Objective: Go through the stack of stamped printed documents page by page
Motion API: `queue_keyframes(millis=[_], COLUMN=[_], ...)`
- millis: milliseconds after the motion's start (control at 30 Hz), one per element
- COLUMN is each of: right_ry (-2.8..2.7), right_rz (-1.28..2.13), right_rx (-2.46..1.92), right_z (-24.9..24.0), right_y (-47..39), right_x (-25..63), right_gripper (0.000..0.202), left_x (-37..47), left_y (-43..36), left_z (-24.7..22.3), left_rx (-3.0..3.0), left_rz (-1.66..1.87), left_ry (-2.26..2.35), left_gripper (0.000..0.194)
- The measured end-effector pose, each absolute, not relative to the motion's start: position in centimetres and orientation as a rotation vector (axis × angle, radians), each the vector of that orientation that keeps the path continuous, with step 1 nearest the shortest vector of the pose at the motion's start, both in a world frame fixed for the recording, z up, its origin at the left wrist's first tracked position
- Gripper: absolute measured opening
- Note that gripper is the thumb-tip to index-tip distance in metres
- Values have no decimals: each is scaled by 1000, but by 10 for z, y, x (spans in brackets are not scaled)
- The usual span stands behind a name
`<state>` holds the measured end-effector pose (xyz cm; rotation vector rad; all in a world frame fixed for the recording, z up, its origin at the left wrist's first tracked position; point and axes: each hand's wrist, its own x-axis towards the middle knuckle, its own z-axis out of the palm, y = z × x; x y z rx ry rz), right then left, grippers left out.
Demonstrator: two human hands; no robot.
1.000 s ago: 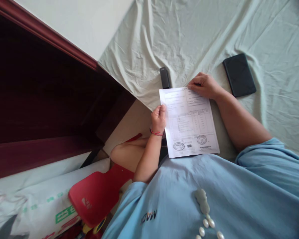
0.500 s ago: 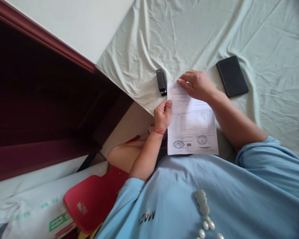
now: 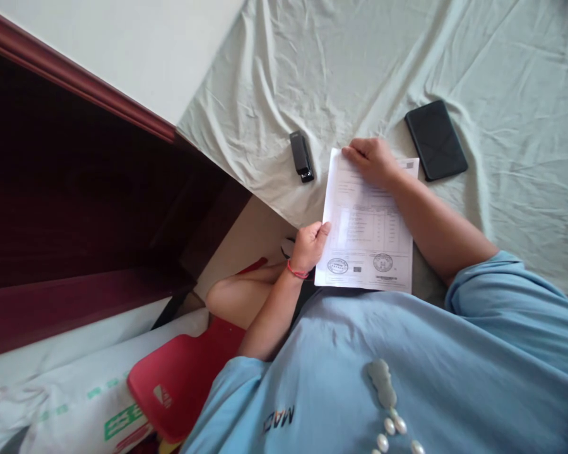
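A printed paper sheet (image 3: 360, 221) with two oval stamps near its lower edge is held in front of my blue shirt. My left hand (image 3: 310, 246), with a red string on the wrist, pinches the sheet's left edge between thumb and curled fingers. At the top edge, my right hand (image 3: 372, 161) grips the paper with its thumb and fingers closed; the forearm crosses over the sheet's right side. Whether there is more than one sheet I cannot tell. Left of the paper lies a black stapler (image 3: 301, 156), touched by neither hand.
A black tablet-like device (image 3: 436, 140) lies on the pale green cloth (image 3: 350, 69) to the right. Dark red wooden furniture (image 3: 76, 183) stands at left. Below it are a red chair (image 3: 180, 378) and a white printed sack (image 3: 80, 403).
My left hand has slid down the sheet's left edge. The sheet has tilted a little, its top moving right, and my right hand has closed on the top edge.
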<state>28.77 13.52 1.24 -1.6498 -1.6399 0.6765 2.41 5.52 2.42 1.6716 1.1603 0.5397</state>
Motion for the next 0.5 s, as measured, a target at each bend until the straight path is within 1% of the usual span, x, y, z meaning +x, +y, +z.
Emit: queue_keyframes(millis=[133,300,500], right_ry=[-1634,-1647,-1663], right_rz=[693,719,683], right_rx=[-1620,-1575,-1594], right_z=[14,16,16], right_y=[134,133,131], right_x=[287,285,282], right_gripper=[50,48,60], left_x=[7,-2,-7], left_y=[25,-1,-4], left_z=[18,4,0], left_rx=[1480,1085,1129], left_rz=[466,400,323], left_ry=[1216,1053,1035], left_gripper=[72,70,74])
